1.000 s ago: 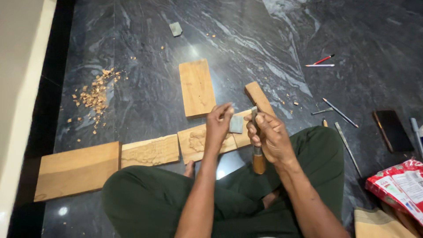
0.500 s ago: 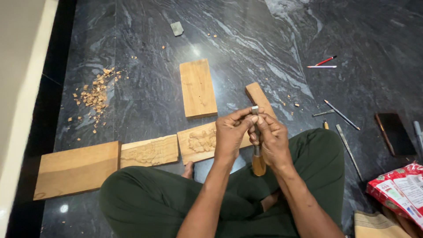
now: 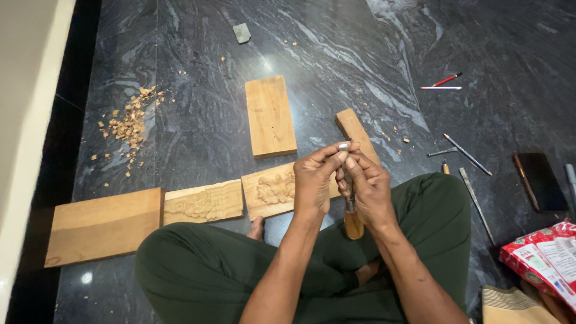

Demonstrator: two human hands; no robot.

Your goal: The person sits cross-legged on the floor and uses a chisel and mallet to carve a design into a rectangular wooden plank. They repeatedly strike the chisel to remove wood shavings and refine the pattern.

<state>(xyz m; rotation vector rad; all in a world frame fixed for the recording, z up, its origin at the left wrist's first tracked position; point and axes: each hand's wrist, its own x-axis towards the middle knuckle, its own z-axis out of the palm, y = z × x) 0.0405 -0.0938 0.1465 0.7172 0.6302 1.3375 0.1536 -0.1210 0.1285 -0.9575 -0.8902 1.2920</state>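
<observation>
I sit cross-legged on a dark marble floor. My right hand [image 3: 371, 187] grips a chisel with a wooden handle [image 3: 353, 223], blade pointing up. My left hand [image 3: 316, 179] pinches the metal tip of the blade [image 3: 343, 146] between thumb and fingers. Both hands are held together above my lap. Just beyond them lies a carved wooden panel [image 3: 275, 189], partly hidden by my left hand. A second carved panel [image 3: 204, 201] lies to its left.
A plain plank [image 3: 270, 116] and a narrow wood block [image 3: 355, 132] lie ahead, a larger plank [image 3: 103, 225] at left. Wood chips [image 3: 129, 122] are piled far left. Pencils [image 3: 443, 83], metal tools [image 3: 467, 155], a dark phone [image 3: 539, 181] and a red packet [image 3: 545, 257] lie right.
My left hand has lifted off the carved panel, where it held a small grey block, and now pinches the chisel tip. Both hands have come together.
</observation>
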